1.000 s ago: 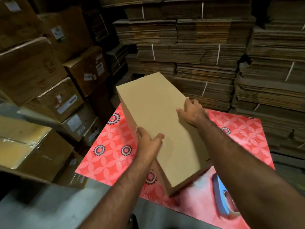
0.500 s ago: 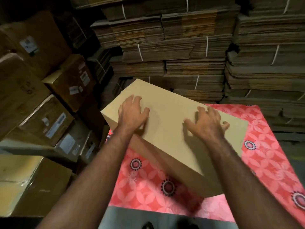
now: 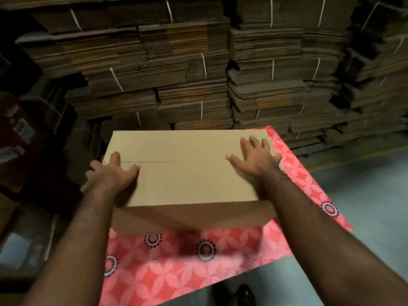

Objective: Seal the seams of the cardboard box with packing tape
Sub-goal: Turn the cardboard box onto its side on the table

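Observation:
A plain brown cardboard box (image 3: pixel 187 180) lies on a red flowered table (image 3: pixel 176 268), its broad top face up. A thin seam runs across the top from the left edge toward the middle. My left hand (image 3: pixel 111 175) grips the box's left edge, thumb lying on top near the seam. My right hand (image 3: pixel 256 160) rests flat near the right edge, fingers spread. No tape or dispenser is in view.
Tall stacks of flattened, strapped cardboard (image 3: pixel 187 74) fill the wall behind the table. Dark boxes (image 3: pixel 24 138) stand at the left. Grey floor (image 3: pixel 364 195) shows at the right, and a dark shoe (image 3: pixel 245 294) at the bottom.
The box has been turned from a slant to lie square across the table, seam side up. My hands slid outward to its left and right ends. The tape dispenser has left the view.

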The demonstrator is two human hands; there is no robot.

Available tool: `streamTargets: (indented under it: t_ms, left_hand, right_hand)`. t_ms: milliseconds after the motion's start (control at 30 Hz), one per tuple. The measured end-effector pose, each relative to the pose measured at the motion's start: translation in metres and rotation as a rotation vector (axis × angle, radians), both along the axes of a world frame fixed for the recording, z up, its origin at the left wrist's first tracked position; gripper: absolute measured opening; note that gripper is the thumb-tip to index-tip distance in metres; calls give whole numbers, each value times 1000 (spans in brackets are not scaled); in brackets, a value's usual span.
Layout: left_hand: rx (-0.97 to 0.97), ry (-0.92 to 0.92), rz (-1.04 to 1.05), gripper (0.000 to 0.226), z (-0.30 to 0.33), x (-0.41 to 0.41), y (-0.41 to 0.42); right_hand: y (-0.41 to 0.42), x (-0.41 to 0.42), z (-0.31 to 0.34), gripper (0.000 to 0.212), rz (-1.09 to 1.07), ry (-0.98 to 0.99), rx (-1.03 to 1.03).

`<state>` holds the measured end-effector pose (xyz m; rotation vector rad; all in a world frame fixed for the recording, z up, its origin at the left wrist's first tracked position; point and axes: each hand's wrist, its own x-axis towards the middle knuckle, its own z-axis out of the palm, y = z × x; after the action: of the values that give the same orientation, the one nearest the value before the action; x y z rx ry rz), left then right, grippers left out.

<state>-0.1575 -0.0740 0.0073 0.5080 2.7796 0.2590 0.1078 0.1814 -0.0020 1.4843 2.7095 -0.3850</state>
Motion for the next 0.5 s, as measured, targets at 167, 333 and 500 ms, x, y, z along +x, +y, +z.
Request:
streamTargets:
  t_ms: [167, 333, 500]
  left_hand:
    - [-11, 85, 0, 77, -7, 39, -28]
    - [236, 369, -371, 54, -16, 49, -15]
    - [235, 274, -570, 54, -36, 55, -5]
  right_hand:
    - [9, 2, 4, 77, 42, -27, 52]
    - [-81, -62, -3, 57, 347, 137, 107]
    - [-140, -87, -24, 63, 473, 107, 55]
